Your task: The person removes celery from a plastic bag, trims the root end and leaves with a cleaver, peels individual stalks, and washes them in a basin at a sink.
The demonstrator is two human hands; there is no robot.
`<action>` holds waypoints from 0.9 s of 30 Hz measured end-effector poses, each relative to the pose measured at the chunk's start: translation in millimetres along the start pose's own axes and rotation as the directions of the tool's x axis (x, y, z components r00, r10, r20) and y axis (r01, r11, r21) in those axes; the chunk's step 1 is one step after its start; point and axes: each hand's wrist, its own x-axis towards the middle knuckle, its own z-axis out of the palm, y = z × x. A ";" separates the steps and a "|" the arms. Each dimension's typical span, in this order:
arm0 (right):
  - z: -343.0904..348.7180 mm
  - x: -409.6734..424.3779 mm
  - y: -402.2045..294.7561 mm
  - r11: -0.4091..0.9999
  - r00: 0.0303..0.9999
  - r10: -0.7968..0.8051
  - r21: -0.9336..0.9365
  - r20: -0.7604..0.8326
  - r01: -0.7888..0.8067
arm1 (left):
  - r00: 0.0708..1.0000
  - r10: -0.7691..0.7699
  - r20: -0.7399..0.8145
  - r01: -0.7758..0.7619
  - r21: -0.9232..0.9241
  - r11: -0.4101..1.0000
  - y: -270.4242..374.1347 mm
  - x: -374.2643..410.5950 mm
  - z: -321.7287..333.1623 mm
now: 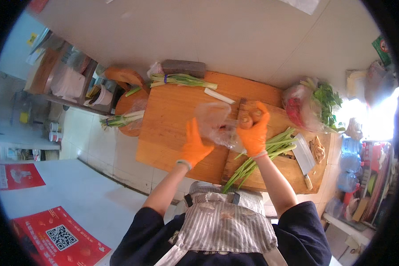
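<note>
My right hand (254, 138), in an orange glove, grips what look like carrots (246, 121), their round ends facing me. They are above the left part of a thick wooden cutting board (231, 163). My left hand (195, 144), gloved the same way, is over the wooden table (166, 133) with thumb and fingers spread and nothing in it. Between the hands is a clear plastic bag (212, 118), partly blurred; whether either hand touches it I cannot tell. Green stalks (252, 168) lie across the board below my right hand. A cleaver (304, 154) rests to their right.
Tied scallions (183, 79) and a white stalk (219, 96) lie at the table's back. Bagged leafy greens (327, 99) stand at the back right. A crumpled brown cloth (317, 149) is beside the cleaver. More scallions (123, 119) lie on a round wooden stool (128, 106) at left.
</note>
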 end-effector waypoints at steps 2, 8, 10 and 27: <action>-27.4 3.0 -21.8 0.994 0.992 0.027 0.106 -0.125 -0.013 | 0.997 0.018 0.080 -0.037 0.241 0.970 27.7 34.2 24.0; -128.0 -35.5 -13.7 0.984 0.916 0.156 0.133 -0.368 -0.114 | 0.823 -0.030 0.567 -0.153 0.272 0.950 31.2 114.7 62.1; -159.9 -58.2 2.0 0.980 0.907 0.168 0.162 -0.385 -0.113 | 0.839 -0.038 0.543 -0.011 0.088 0.996 -49.6 154.1 88.3; -320.8 -162.4 91.4 0.884 0.634 0.435 0.167 -0.640 -0.437 | 0.948 0.318 0.012 -0.316 0.135 0.939 175.4 56.6 131.8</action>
